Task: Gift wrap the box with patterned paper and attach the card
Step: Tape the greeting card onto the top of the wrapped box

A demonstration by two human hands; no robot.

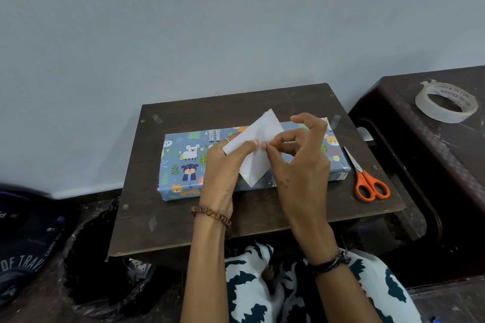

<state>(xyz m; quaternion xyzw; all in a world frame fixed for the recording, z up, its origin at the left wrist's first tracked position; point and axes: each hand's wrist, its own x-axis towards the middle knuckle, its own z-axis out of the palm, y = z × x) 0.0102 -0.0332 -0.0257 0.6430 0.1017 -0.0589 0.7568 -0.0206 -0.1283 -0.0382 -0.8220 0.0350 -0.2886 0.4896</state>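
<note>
White card (256, 149) pinched between both hands, left (225, 165) and right (296, 162), above wrapped box (183, 165) lying flat on dark worktop (183, 223), orange scissors (367, 181) just beside.

A plain white card (258, 144) is seen between the fingertips of both hands. Beneath the fingers, the box (183, 162) is covered in blue paper printed with cartoon animals and green leaves, with touches of orange and white. To the right of the fingers, scissors (368, 182) with orange handles are seen on a dark brown table (168, 228). Farther right, an off-white tape roll (445, 102) with dark lettering is shown on a dark brown surface.
</note>
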